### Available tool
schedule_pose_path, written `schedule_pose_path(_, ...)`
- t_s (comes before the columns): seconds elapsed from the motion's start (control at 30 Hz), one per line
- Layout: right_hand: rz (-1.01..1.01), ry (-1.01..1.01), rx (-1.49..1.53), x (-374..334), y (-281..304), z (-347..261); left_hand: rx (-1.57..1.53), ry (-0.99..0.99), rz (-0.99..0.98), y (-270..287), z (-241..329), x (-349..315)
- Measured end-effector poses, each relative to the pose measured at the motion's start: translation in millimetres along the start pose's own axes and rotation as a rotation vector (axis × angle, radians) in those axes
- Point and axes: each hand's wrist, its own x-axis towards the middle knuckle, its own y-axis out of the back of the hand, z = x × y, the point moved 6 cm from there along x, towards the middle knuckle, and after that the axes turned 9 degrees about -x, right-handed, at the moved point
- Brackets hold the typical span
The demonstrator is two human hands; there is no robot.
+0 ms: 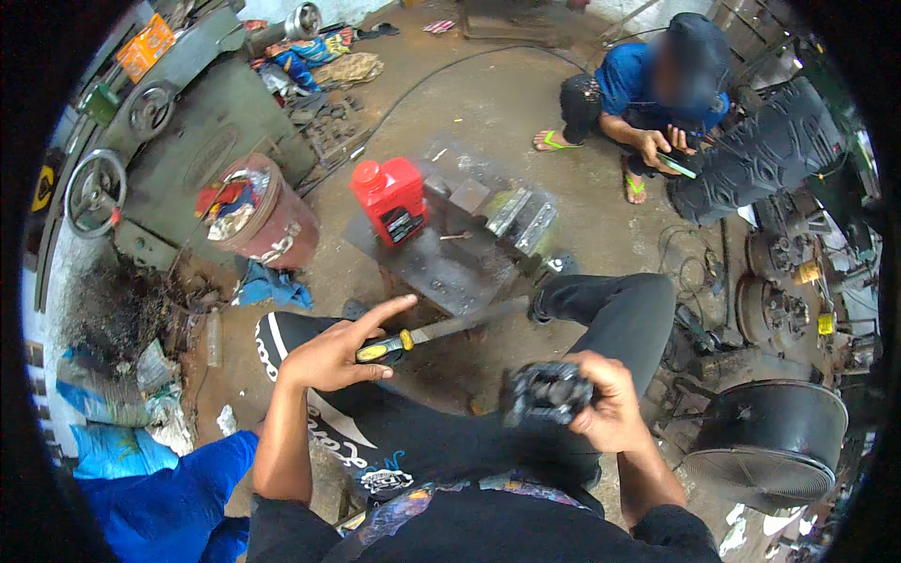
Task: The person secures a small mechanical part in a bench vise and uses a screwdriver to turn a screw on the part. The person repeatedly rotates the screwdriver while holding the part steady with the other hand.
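My left hand (330, 358) is spread, with thumb and index finger stretched out on either side of a file's yellow-and-black handle (380, 348). The file's long flat blade (465, 319) reaches toward a low metal work plate (460, 281). My right hand (608, 399) grips a blackened metal part (546, 394) above my lap; it is chunky with openings, and motion blurs it. On the plate stand a red plastic bottle (390, 202), upright and capped, and a vise-like block with pale metal jaws (521, 220).
At left, a rag-filled bucket (272, 220) stands before a green machine with handwheels (96, 192). Another person (662, 94) squats at upper right, holding a phone beside a large black tyre (770, 155). A black drum fan (765, 441) is at lower right.
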Motion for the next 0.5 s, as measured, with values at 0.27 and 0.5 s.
schedule_pose_path(0.27,0.262,-0.196,-0.267,-14.5,48.9,14.0,0.452,0.007,-0.217,8.5,-87.9,124.1)
schedule_pose_path(0.5,0.175,-0.179,-0.296,-15.0,46.1,10.9,0.659,-0.111,0.061,7.2,-119.4,146.0)
